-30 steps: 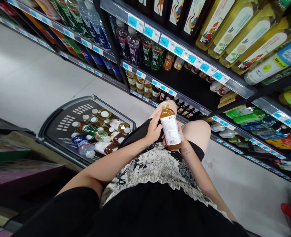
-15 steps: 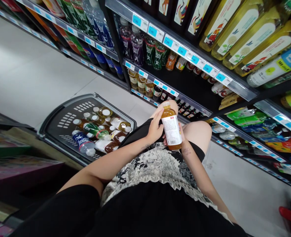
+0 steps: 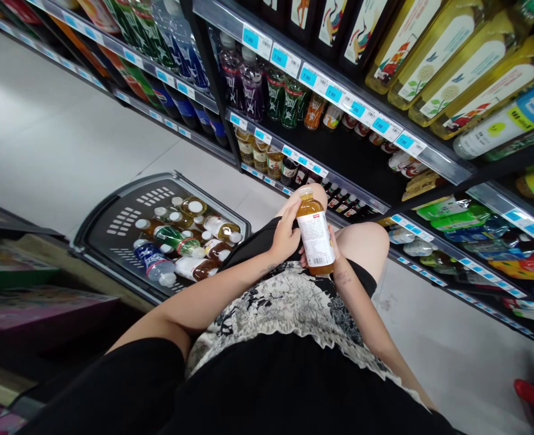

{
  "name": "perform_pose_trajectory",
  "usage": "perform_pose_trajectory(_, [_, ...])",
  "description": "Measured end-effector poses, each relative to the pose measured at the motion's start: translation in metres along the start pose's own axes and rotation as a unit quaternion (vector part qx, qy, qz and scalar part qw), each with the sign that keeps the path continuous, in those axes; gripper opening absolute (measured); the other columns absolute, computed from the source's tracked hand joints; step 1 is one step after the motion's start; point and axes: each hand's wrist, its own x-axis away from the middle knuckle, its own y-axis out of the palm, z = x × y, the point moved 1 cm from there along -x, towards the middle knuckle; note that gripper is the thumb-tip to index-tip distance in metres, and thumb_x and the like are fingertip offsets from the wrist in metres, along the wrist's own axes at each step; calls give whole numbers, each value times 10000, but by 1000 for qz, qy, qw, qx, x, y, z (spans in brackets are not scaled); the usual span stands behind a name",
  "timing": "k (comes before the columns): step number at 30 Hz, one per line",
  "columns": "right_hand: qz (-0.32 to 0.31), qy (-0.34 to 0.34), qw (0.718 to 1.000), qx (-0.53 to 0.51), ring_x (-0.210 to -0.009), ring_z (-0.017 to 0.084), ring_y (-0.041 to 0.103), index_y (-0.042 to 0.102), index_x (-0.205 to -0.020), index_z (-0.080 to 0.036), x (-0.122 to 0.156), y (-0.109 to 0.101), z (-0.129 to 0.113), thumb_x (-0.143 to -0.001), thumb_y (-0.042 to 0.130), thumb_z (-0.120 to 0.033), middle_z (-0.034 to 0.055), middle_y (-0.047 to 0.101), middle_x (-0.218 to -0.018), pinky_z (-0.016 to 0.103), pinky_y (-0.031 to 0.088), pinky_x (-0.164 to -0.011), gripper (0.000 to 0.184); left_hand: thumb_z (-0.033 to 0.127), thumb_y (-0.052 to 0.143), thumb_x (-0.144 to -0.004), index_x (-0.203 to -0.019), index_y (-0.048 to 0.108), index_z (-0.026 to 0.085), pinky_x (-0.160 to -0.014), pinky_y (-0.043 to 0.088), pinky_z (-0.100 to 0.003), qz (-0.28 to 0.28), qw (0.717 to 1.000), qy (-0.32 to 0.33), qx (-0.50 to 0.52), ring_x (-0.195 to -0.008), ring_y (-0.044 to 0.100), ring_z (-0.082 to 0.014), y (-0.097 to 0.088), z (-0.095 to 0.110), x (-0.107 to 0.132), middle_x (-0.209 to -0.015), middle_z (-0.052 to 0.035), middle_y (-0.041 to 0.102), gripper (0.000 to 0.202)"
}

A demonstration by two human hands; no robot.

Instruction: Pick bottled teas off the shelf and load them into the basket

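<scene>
A bottle of amber drink (image 3: pixel 318 241) with a white printed label and barcode is held in front of my knees, its cap end pointing away from me. My right hand (image 3: pixel 333 244) is wrapped behind its lower part, with fingertips showing on the left side and the thumb on the right. Against the bottle's left side and shoulder rests my left hand (image 3: pixel 286 232), closed on it with fairly straight fingers. To the left stands a dark shopping basket (image 3: pixel 124 202) holding several bottles, among them a green-labelled bottle (image 3: pixel 176 238) and a blue-labelled bottle (image 3: pixel 151 261).
Drink shelves with price tags (image 3: pixel 333 93) run diagonally across the top and right. Large yellow bottles (image 3: pixel 452 66) stand on the upper shelf, smaller ones (image 3: pixel 292 103) below. Boxes on a display (image 3: pixel 35 308) are at the left. A red object (image 3: pixel 532 396) lies at lower right.
</scene>
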Motion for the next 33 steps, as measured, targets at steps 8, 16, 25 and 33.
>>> perform_pose_trajectory(8, [-8,6,1000,-17,-821,297,724,637,-1014,-75,0,0,0,-643,-167,-984,227,721,-857,429,592,-772,1269,-15,414,-724,-1525,389,236,-1268,274,-505,0,1000,-3,-7,-1482,375,-238,0,0,0,-1593,-71,413,840])
perform_pose_trajectory(16, [-20,9,999,-28,-838,318,733,602,-1141,-1,-2,-5,1,-612,-186,-990,278,717,-910,443,600,-783,1371,-1,423,-739,-1532,383,249,-1263,287,-503,2,1000,-6,-10,-1474,388,-242,0,-1,1,-1596,-60,413,832])
perform_pose_trajectory(25, [10,12,999,-32,-811,310,725,636,-1076,-65,0,-1,0,-655,-174,-976,223,726,-853,453,596,-760,1290,2,420,-756,-1528,391,239,-1273,269,-496,4,1000,-13,-17,-1483,377,-240,1,0,1,-1586,-61,430,808])
perform_pose_trajectory(33, [7,13,999,-33,-818,308,725,614,-1103,-50,0,-1,1,-619,-292,-920,255,719,-895,446,598,-765,1346,-4,411,-753,-1528,391,232,-1274,264,-483,2,1000,-13,-17,-1474,391,-238,1,1,0,-1596,-59,420,810])
